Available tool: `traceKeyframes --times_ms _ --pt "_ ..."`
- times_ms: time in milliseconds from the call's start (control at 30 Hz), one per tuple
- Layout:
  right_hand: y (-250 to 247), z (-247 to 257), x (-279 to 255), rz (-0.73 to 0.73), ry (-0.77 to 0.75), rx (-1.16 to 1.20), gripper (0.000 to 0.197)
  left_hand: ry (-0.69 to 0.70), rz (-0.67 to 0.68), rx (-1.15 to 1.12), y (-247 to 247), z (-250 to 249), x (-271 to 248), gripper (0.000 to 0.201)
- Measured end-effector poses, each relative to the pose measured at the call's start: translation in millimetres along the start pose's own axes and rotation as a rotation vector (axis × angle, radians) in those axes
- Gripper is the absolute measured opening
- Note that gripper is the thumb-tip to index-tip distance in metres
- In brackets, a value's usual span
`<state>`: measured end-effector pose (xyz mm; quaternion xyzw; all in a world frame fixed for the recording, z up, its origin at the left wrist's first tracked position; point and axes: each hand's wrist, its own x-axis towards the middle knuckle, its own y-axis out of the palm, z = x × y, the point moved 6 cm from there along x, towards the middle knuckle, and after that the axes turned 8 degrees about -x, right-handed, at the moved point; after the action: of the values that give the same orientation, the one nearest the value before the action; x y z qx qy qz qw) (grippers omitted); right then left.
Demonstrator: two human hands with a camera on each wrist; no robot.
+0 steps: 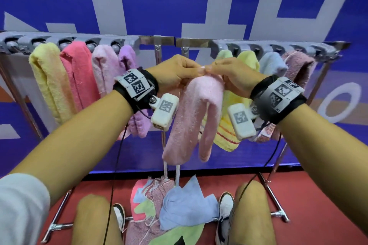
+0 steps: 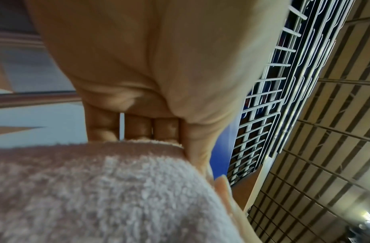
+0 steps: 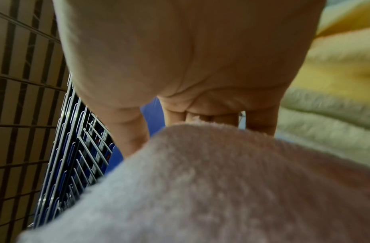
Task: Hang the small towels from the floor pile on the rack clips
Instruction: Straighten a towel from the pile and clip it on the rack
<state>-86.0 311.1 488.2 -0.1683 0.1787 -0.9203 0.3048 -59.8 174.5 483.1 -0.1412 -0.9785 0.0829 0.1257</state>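
Pink towel (image 1: 194,105) pinched at its top fold by left hand (image 1: 175,69) and right hand (image 1: 232,74), 6 o'clock of rack (image 1: 169,41) centre. Risk: thin pinch slips, towel drops onto floor pile (image 1: 173,211).

A blue wall (image 1: 139,16) with big pale grey block shapes fills the background behind everything. Underfoot the floor (image 1: 318,195) is red. Seen from the left wrist, a wire grid panel (image 2: 261,115) stands against a slatted brown ceiling (image 2: 336,131).
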Motion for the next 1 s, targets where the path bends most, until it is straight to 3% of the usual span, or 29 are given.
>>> traceKeyframes --times_ms 100,200,300,467,567,633,800,1000 --pt "-23 -11 -12 0.005 0.01 -0.084 0.034 -0.006 0.038 -0.011 20 2 17 0.055" --pt "-43 -18 -27 0.016 0.015 -0.125 0.044 -0.025 0.089 -0.02 42 1 31 0.033" --pt "-65 -24 -39 -0.027 0.017 -0.085 0.029 -0.032 0.12 -0.042 66 0 45 0.02" --pt "-106 -37 -59 -0.145 0.027 -0.009 0.021 -0.051 0.137 -0.044 103 1 74 0.05" --pt "-130 -46 -74 -0.231 0.057 0.026 0.031 -0.05 0.214 -0.026 127 0 89 0.025" --pt "-145 -53 -83 -0.301 0.077 0.041 0.024 -0.025 0.256 -0.01 140 -1 100 0.035" --pt "-183 -63 -103 -0.422 0.108 0.113 0.022 0.043 0.233 -0.006 176 -8 133 0.032" --pt "-233 -72 -124 -0.511 0.177 0.19 0.032 0.096 0.249 0.003 226 -21 177 0.032"
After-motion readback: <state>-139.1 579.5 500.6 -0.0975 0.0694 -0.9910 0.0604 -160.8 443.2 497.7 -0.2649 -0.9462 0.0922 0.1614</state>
